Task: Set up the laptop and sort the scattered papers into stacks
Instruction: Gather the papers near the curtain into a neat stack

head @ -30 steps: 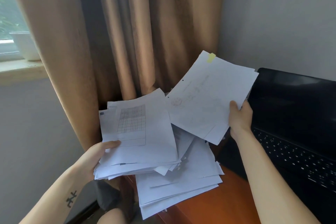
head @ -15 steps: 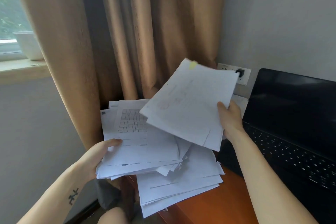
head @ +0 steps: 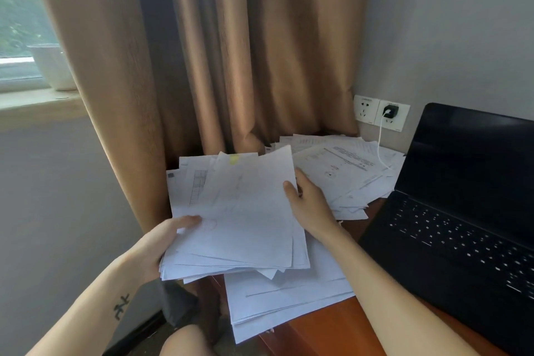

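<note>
Ragged paper stack clamped by left grip, top sheets pinched by right grip, partly past worktop edge. Risk: unaligned sheets slid out and spilled if tilted.

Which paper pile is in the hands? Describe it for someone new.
Start at the open black laptop on the right; papers cover the wooden desk to its left. The held bundle is leftmost, before the tan curtain, gripped by the left hand and right hand; it alone shows a yellow tab.
</note>
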